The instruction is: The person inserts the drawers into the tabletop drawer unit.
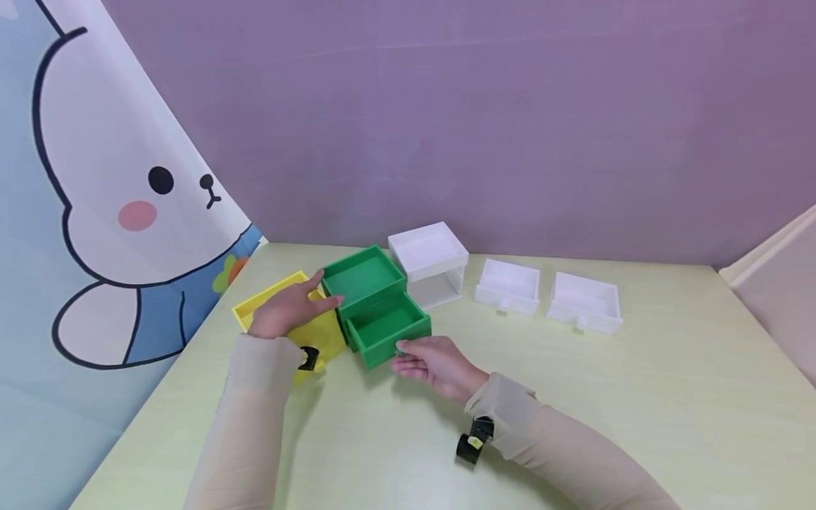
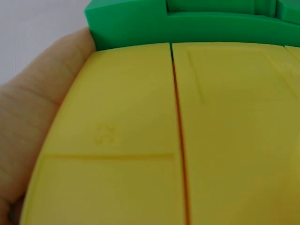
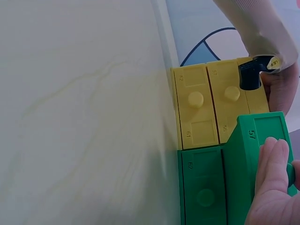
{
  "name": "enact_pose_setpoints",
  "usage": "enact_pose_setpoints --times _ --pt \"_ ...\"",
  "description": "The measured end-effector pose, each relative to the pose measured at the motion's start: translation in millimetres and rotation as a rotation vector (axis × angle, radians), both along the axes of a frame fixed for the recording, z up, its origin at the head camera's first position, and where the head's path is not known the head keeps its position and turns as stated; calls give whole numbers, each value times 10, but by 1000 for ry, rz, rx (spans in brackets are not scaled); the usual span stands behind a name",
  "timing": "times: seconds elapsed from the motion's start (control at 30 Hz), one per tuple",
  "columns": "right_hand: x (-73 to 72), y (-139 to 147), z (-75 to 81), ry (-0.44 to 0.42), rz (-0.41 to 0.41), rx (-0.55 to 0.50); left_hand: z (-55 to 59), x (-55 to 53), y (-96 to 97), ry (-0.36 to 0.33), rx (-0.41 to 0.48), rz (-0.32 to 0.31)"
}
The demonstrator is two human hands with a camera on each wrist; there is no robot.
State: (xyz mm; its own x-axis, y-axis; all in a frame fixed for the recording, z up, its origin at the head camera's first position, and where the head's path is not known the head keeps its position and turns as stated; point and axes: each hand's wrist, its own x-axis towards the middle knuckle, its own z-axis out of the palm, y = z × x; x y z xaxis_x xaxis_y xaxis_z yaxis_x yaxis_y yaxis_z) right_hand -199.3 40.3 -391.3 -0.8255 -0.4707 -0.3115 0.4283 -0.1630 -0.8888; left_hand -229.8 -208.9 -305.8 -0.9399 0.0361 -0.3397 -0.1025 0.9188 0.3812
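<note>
The right hand (image 1: 443, 367) pinches the round green knob (image 3: 291, 174) between thumb and fingers, at the front of an open-topped green plastic drawer (image 1: 386, 319). That drawer juts partway out of a green plastic box-shaped cabinet (image 1: 365, 278) on the pale worktop (image 1: 669, 397), its tray lying just beyond the fingers. The left hand reaches over the yellow plastic cabinet (image 1: 325, 334), thumb and index finger spread, tips at the green cabinet's left edge.
</note>
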Motion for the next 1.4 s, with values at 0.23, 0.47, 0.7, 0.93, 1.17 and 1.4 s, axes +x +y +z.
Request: enact_pose_setpoints --times 0.23,0.47,0.7,0.93,1.17,1.4 --pt "-24 -25 -11 0 13 -6 13 -2 6 -8 -5 13" --pt "-35 -27 -44 -7 11 -6 -4 -7 11 -19 6 21" --pt "-85 -59 -46 -16 0 -3 -17 -25 -6 -10 -5 13" --pt "-102 -23 -136 -52 2 -35 -29 -35 11 -14 -4 9" --pt "-79 26 -142 -57 -27 -68 -29 -35 14 -8 4 -2" --pt "-56 -12 -146 -52 -88 -85 -21 -34 12 -11 5 7"
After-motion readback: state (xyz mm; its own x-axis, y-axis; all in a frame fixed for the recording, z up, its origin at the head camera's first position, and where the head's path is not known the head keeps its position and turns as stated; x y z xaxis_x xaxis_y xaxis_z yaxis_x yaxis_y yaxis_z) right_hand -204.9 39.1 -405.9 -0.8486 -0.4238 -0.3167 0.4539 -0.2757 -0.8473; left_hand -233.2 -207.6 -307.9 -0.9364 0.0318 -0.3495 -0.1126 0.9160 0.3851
